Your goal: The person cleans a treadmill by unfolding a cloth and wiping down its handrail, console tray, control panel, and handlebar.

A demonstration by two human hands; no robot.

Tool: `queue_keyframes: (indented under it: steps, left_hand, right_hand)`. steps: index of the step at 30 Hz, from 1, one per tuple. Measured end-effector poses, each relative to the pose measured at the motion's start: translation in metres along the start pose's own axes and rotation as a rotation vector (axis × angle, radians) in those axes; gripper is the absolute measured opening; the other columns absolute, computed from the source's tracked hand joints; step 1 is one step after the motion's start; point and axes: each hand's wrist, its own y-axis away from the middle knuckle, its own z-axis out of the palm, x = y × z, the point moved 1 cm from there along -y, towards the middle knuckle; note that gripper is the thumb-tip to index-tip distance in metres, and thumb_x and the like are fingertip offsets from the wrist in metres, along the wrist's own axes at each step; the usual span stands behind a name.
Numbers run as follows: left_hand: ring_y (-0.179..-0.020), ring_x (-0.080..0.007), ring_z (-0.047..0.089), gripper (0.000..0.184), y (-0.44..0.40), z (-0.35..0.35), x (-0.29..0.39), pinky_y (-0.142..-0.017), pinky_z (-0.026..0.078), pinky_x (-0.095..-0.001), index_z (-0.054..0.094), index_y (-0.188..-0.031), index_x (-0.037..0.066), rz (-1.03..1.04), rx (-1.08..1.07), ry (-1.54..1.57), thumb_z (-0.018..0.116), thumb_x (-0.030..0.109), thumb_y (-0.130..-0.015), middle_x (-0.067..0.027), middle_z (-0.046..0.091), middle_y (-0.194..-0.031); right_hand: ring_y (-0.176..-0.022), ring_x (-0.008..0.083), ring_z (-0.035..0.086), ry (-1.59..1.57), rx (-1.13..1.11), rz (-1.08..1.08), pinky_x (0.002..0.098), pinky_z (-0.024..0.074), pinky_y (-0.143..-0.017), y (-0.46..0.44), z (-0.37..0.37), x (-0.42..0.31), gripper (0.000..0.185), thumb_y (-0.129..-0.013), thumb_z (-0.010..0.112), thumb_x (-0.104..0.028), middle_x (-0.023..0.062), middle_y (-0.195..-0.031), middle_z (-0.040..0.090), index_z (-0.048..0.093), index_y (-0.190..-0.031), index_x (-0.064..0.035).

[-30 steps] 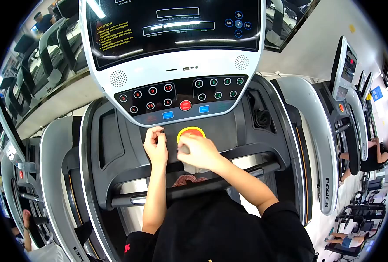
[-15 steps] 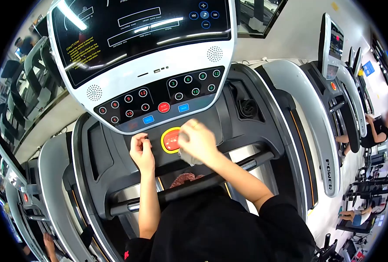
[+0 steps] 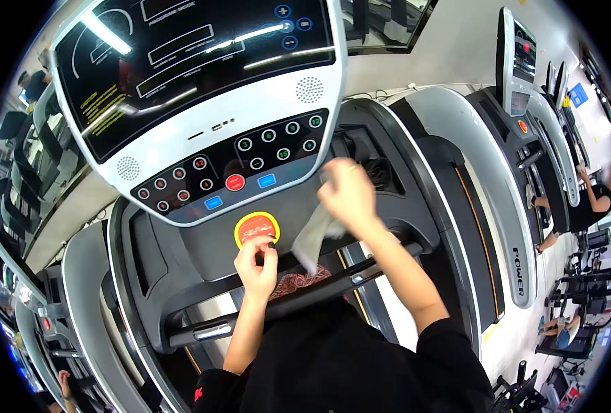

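Observation:
My right hand [image 3: 350, 196] is closed on a grey cloth [image 3: 317, 234], which hangs from it, blurred, above the treadmill's dark deck. To its left, my left hand [image 3: 256, 267] has its fingers curled together at the front edge of the red stop button [image 3: 256, 226], which has a yellow ring. A small black thing [image 3: 271, 244] shows at the left fingertips; its kind is unclear. Beyond both hands stands the white treadmill console [image 3: 223, 138], with round number keys and a dark glossy display. Whether the left fingers touch the button cannot be told.
A black handlebar [image 3: 298, 296] crosses in front of my body, with patterned reddish fabric [image 3: 298, 282] behind it. A recessed tray [image 3: 377, 162] holds a dark coiled item. Other treadmills [image 3: 484, 186] flank this one. A person in black [image 3: 592, 198] is at the far right.
My right hand has moved away from the button to the right, and the cloth now hangs out in view. My left hand has shifted right and lower, to the button's front edge.

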Motion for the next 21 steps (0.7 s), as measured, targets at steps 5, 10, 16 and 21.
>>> queue_keyframes:
  steps: [5,10,16,21]
  left_hand:
    - [-0.056,-0.0101,0.048,0.014,0.009,0.036,0.003,-0.054,0.040,-0.0223,0.060,-0.086,0.001,-0.024,-0.128,-0.011,0.058,-0.004,-0.074,-0.0028,0.051,-0.065]
    - [-0.055,-0.0085,0.047,0.014,0.004,0.063,0.002,-0.053,0.040,-0.0213,0.060,-0.088,0.000,-0.041,-0.153,-0.017,0.056,-0.003,-0.075,-0.0017,0.051,-0.065]
    - [-0.055,-0.0058,0.044,0.013,0.010,0.070,0.013,-0.052,0.038,-0.0201,0.061,-0.088,0.001,-0.179,-0.065,-0.078,0.057,-0.002,-0.077,0.0001,0.049,-0.063]
    - [-0.054,-0.0174,0.053,0.008,0.021,0.081,0.016,-0.053,0.044,-0.0273,0.061,-0.085,0.001,-0.238,-0.064,-0.353,0.058,0.003,-0.077,-0.0087,0.055,-0.064]
  right_hand:
    - [-0.077,0.0263,0.061,-0.263,0.147,0.260,0.0358,0.0487,-0.072,-0.011,-0.043,0.017,0.024,-0.068,0.060,-0.014,0.0129,-0.084,0.060,0.056,-0.090,-0.0037]
    - [-0.081,0.0281,0.060,-0.111,-0.256,-0.377,0.0376,0.0503,-0.071,0.023,-0.001,0.001,0.017,-0.065,0.062,-0.018,0.0087,-0.084,0.059,0.058,-0.079,-0.0102]
    - [-0.082,0.0323,0.061,-0.160,-0.029,0.141,0.0408,0.0488,-0.074,-0.078,-0.014,0.065,0.021,-0.070,0.059,-0.020,0.0145,-0.087,0.061,0.059,-0.084,-0.0040]
    - [-0.077,0.0301,0.063,-0.015,-0.659,-0.496,0.0436,0.0514,-0.067,-0.010,-0.023,-0.003,0.022,-0.068,0.060,-0.022,0.0152,-0.082,0.060,0.058,-0.081,-0.0047]
